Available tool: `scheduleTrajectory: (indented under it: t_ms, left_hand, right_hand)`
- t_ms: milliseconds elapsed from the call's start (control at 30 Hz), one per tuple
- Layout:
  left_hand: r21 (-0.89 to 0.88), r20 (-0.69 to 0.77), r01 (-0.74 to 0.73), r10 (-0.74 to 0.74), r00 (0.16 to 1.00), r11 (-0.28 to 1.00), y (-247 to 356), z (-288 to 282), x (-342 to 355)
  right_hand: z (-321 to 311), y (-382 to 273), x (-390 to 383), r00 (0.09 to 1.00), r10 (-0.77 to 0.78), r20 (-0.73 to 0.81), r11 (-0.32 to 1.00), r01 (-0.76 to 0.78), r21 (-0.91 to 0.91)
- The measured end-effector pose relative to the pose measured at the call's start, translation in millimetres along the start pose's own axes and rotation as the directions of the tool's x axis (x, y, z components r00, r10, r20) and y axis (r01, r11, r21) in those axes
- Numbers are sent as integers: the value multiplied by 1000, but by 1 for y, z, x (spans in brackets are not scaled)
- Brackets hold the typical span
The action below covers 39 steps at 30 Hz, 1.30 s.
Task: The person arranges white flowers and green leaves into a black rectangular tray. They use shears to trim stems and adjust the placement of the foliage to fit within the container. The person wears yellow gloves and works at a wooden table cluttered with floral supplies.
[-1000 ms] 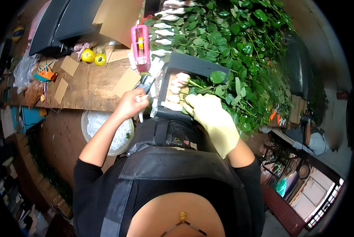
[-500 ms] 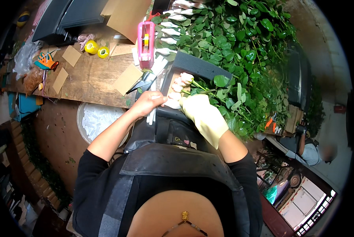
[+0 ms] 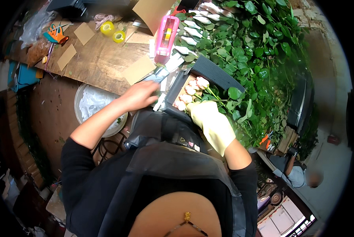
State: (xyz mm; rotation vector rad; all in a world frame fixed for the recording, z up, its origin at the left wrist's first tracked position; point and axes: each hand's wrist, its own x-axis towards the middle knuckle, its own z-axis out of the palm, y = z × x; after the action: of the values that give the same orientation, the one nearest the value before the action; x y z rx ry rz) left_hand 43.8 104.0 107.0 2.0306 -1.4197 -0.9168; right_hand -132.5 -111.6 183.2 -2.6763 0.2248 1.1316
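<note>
My left hand (image 3: 139,94), bare, has its fingers loosely apart just left of the dark box, near scissors (image 3: 156,77) and loose white paper strips (image 3: 159,102). My right hand (image 3: 208,120), in a pale yellow glove, has its fingers curled at the lower roses; what they grip is hidden. Pale pink roses (image 3: 200,83) lie in the dark box with a ribbed side (image 3: 216,73), stems and leaves trailing to the right. A pink tape dispenser (image 3: 166,37) stands above the box, and a cardboard piece (image 3: 137,70) lies above my left hand.
Wooden table (image 3: 94,59) with yellow tape rolls (image 3: 107,28), orange gloves (image 3: 56,36) and cardboard squares. A leafy rose pile (image 3: 256,47) with white-wrapped heads covers the right. A tub of white pieces (image 3: 90,103) sits below the table. Another person (image 3: 295,173) is at far right.
My left hand has drawn back from the roses and loosened its fingers. A pink rose shows at the box's lower end where something white was. The view has shifted slightly.
</note>
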Motion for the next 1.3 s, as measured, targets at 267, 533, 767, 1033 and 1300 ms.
scheduleTrajectory:
  t_ms: [267,533,767,1033,1300]
  left_hand:
    - [-160,96,-190,207,974,969,17,7,68]
    - [-257,206,-95,151,967,962,21,1,72]
    - [-208,138,-121,151,979,971,31,19,82]
    - [-206,8,-173,178,984,963,25,38,72]
    - [-184,49,-136,147,988,974,31,34,73]
  right_hand:
    - [-2,6,-16,998,14,-56,999,-11,42]
    - [-22,-8,-14,1000,-28,4,998,29,-56]
    - [7,-1,12,999,7,-32,997,-10,-73]
    - [-3,7,-35,906,218,-362,954,-119,276]
    - [31,9,-7,913,31,-408,996,6,89]
